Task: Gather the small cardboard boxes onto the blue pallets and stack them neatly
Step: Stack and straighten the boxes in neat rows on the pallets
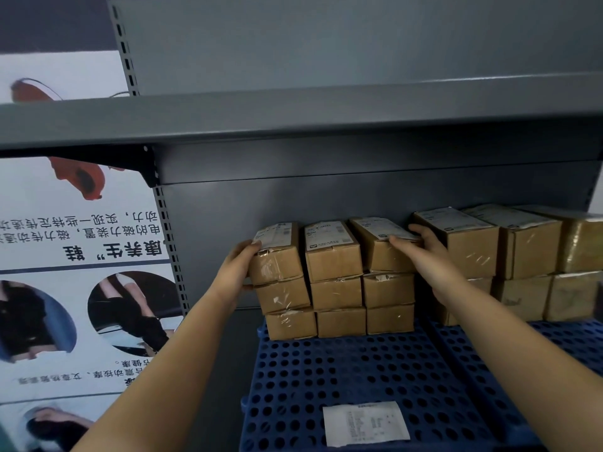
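Note:
Small taped cardboard boxes stand in three columns, three high, at the back of a blue perforated pallet (pixel 342 370). My left hand (pixel 233 270) holds the left side of the top-left box (pixel 277 256), thumb on its top edge. My right hand (pixel 427 252) grips the right side of the top-right box (pixel 381 246), which sits slightly tilted, with fingers over its label. The top-middle box (pixel 332 252) stands between them. A second stack of boxes (pixel 509 252) rises on the neighbouring blue pallet (pixel 574 340) to the right.
A grey metal shelf (pixel 293 119) overhangs the stacks, with a grey back panel behind. A white paper slip (pixel 365 422) lies on the near part of the pallet. A printed poster (pixel 81 272) covers the wall at left beside a slotted upright.

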Tool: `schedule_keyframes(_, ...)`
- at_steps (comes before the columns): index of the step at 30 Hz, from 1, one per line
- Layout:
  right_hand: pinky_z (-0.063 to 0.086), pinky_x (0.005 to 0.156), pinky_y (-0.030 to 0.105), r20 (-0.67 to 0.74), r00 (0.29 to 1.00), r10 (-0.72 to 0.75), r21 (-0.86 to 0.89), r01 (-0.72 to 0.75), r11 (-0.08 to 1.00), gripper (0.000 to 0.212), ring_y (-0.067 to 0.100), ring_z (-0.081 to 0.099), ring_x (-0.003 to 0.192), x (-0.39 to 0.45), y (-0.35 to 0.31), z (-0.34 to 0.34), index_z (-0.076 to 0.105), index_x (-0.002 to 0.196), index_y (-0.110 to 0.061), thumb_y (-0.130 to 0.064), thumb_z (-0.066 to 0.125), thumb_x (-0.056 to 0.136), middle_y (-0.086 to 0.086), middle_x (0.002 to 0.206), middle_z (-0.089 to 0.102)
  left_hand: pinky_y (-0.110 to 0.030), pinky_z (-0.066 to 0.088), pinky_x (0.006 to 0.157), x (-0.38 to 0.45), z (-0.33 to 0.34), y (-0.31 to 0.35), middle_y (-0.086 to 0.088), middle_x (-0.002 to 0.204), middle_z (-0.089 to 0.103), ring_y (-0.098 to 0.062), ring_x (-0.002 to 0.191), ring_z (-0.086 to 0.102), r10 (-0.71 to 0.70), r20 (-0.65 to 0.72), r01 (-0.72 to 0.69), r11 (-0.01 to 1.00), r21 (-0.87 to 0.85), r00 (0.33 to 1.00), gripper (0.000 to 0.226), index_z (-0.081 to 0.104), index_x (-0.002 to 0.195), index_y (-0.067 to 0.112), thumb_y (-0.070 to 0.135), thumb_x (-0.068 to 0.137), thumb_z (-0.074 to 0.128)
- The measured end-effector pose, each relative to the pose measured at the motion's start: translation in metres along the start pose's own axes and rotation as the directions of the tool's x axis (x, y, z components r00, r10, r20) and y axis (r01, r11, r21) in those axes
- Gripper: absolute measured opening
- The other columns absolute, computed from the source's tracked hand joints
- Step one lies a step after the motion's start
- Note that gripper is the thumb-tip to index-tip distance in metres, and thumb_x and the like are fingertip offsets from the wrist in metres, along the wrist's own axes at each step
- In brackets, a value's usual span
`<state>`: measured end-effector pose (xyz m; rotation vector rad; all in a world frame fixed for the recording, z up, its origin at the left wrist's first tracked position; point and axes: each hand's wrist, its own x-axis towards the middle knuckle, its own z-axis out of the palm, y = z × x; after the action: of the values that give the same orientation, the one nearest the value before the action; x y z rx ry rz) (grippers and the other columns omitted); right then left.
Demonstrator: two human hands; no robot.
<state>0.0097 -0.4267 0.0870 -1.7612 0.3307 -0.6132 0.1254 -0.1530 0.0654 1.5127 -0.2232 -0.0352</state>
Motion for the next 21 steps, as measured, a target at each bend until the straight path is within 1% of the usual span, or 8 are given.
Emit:
schedule_keyframes(3, 0.035, 0.090, 0.028, -0.008, 1.000, 0.016, 0.003, -0.016, 1.000, 0.066, 0.024, 0.043, 0.125, -0.001, 0.001, 0.000, 0.036, 0.142, -0.024, -0.041, 0.063, 0.085, 0.005, 0.142, 0.041, -0.034, 0.048, 0.062, -0.001, 0.001, 0.000, -0.002, 0.093, 0.058, -0.020, 0.083, 0.058, -0.016, 0.011, 0.016, 1.000, -0.012, 1.000, 0.039, 0.050, 0.126, 0.014, 0.034, 0.093, 0.049)
schedule_keyframes(6, 0.037, 0.093, 0.030, -0.013, 0.999, 0.039, 0.026, -0.039, 0.999, 0.068, 0.025, 0.043, 0.126, 0.000, 0.002, 0.000, 0.035, 0.143, -0.025, -0.042, 0.064, 0.084, 0.006, 0.143, 0.041, -0.034, 0.049, 0.061, 0.000, 0.001, -0.001, -0.003, 0.094, 0.059, -0.021, 0.085, 0.059, -0.027, 0.013, 0.027, 0.999, -0.024, 1.000, 0.040, 0.050, 0.126, 0.014, 0.036, 0.093, 0.049)
schedule_keyframes(8, 0.036, 0.095, 0.031, -0.024, 0.999, 0.048, 0.038, -0.047, 0.998, 0.070, 0.025, 0.042, 0.127, 0.000, 0.002, 0.000, 0.034, 0.143, -0.024, -0.043, 0.064, 0.083, 0.006, 0.144, 0.040, -0.035, 0.050, 0.064, 0.001, 0.001, -0.001, -0.004, 0.096, 0.060, -0.021, 0.087, 0.059, -0.025, 0.024, 0.025, 1.000, -0.014, 0.999, 0.039, 0.051, 0.125, 0.015, 0.038, 0.093, 0.047)
schedule_keyframes(11, 0.032, 0.093, 0.029, -0.073, 0.996, 0.043, 0.038, -0.040, 0.998, 0.068, 0.026, 0.038, 0.131, 0.000, 0.002, -0.002, 0.034, 0.143, -0.021, -0.041, 0.063, 0.085, 0.007, 0.146, 0.038, -0.039, 0.051, 0.074, 0.002, -0.003, -0.003, -0.004, 0.109, 0.059, -0.025, 0.099, 0.058, -0.043, 0.016, 0.043, 0.999, -0.010, 0.999, 0.041, 0.052, 0.123, 0.019, 0.045, 0.093, 0.045)
schedule_keyframes(13, 0.031, 0.094, 0.029, -0.077, 0.996, 0.045, 0.053, -0.041, 0.998, 0.067, 0.026, 0.038, 0.131, 0.001, 0.003, -0.004, 0.035, 0.143, -0.021, -0.040, 0.063, 0.085, 0.007, 0.146, 0.038, -0.040, 0.051, 0.075, 0.003, -0.008, -0.005, -0.004, 0.114, 0.058, -0.026, 0.102, 0.057, -0.059, -0.004, 0.059, 0.998, -0.029, 0.998, 0.040, 0.052, 0.122, 0.020, 0.047, 0.092, 0.044)
schedule_keyframes(17, 0.033, 0.100, 0.035, -0.075, 0.996, 0.050, 0.045, -0.047, 0.998, 0.067, 0.027, 0.038, 0.131, 0.001, 0.004, -0.005, 0.037, 0.141, -0.023, -0.042, 0.064, 0.084, 0.008, 0.145, 0.039, -0.039, 0.052, 0.069, 0.003, -0.016, -0.007, -0.004, 0.106, 0.060, -0.024, 0.095, 0.060, -0.074, -0.007, 0.074, 0.995, -0.070, 0.997, 0.041, 0.052, 0.121, 0.019, 0.048, 0.092, 0.044)
schedule_keyframes(21, 0.034, 0.103, 0.038, -0.063, 0.997, 0.054, 0.045, -0.051, 0.998, 0.067, 0.028, 0.038, 0.131, 0.001, 0.005, -0.006, 0.037, 0.141, -0.023, -0.043, 0.064, 0.083, 0.008, 0.145, 0.039, -0.039, 0.052, 0.070, 0.002, -0.021, -0.008, -0.005, 0.109, 0.059, -0.024, 0.095, 0.061, -0.090, -0.025, 0.087, 0.990, -0.108, 0.996, 0.039, 0.053, 0.118, 0.019, 0.046, 0.091, 0.047)
